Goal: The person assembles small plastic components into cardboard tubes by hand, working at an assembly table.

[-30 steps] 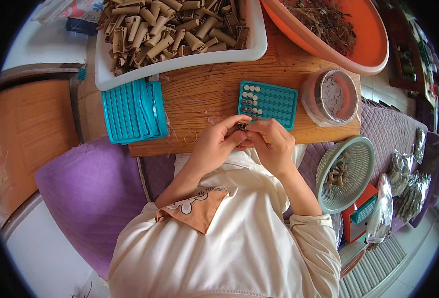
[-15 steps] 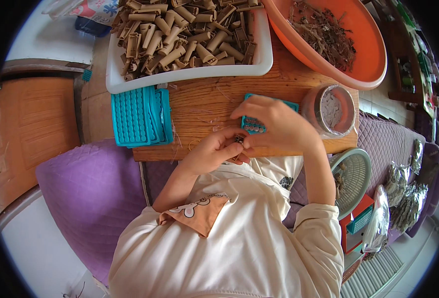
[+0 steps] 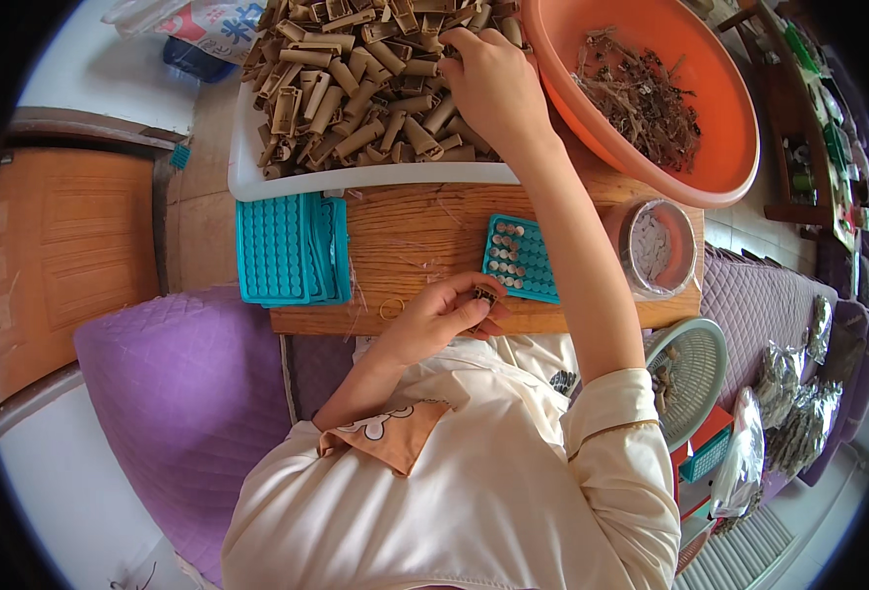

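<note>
My left hand (image 3: 444,313), above the table's near edge, is closed on a small brown part (image 3: 486,293) held between thumb and fingers; its exact kind cannot be made out. My right hand (image 3: 501,90) reaches over the white bin (image 3: 375,177), which is heaped with tan half-tube plastic pieces (image 3: 356,98). Its thumb and forefinger are apart at the top of the heap, with no piece visibly lifted. Just past my left hand lies a teal tray (image 3: 538,270), with small round silvery pieces (image 3: 506,251) in its left rows.
Stacked teal trays (image 3: 282,251) stand at the table's left. On the right are an orange basin (image 3: 651,182) of brown scraps and a clear tub (image 3: 690,251) of pale flat pieces. A green-grey colander (image 3: 715,364) sits beside my right arm. A yellow ring (image 3: 392,309) lies on the wood.
My right hand has left the spot beside my left hand and moved up and away to the bin, uncovering more of the teal tray. My left hand still holds the small brown part.
</note>
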`<state>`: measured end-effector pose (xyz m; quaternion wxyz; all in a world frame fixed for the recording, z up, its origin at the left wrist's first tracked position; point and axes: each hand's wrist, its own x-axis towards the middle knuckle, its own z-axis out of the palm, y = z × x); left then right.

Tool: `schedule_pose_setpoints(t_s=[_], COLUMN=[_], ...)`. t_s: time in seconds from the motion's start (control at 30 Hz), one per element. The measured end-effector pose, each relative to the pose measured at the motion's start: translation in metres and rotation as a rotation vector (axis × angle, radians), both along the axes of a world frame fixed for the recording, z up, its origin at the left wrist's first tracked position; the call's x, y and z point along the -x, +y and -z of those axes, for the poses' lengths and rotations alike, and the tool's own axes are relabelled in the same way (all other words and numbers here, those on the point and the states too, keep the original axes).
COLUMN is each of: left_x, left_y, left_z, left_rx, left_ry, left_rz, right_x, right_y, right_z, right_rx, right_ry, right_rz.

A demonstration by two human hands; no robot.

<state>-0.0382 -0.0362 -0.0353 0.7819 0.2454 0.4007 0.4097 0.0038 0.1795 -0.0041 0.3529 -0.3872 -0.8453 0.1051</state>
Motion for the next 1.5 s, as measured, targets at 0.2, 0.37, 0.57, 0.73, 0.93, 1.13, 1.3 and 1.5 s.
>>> schedule_pose_setpoints(t_s=[0.2,0.37,0.57,0.73,0.93,1.13,1.3,1.5], left_x=[-0.003,-0.005,-0.003,-0.004,-0.011,-0.021,-0.028,-0.043], left_y=[0.001,0.001,-0.003,0.004,0.017,0.025,0.027,0.027], left_z=[-0.001,-0.002,-0.005,-0.007,-0.009,-0.014,-0.025,-0.022], left_rx=[-0.012,-0.069,-0.02,-0.052,-0.065,-0.127,-0.174,-0.384], left_ry=[0.033,0.025,-0.026,-0.06,-0.047,-0.088,-0.246,-0.126], left_rz=[0.027,0.069,-0.089,-0.21,-0.383,-0.441,-0.535,-0.645], right_x=[0.019,0.015,-0.007,-0.049,-0.091,-0.099,-0.116,-0.114], right_y=[0.001,0.014,0.011,-0.018,-0.058,-0.082,-0.122,-0.164], right_z=[-0.049,-0.025,-0.041,-0.018,0.007,0.008,0.009,0.009], right_rx=[0.376,-0.322,0.327,0.826,0.588,0.483,0.757,0.89], right_ry=[-0.132,-0.029,0.224,0.846,0.436,0.384,0.807,0.995], right_rz=[0.061,0.023,-0.148,-0.28,0.136,0.283,0.147,0.061])
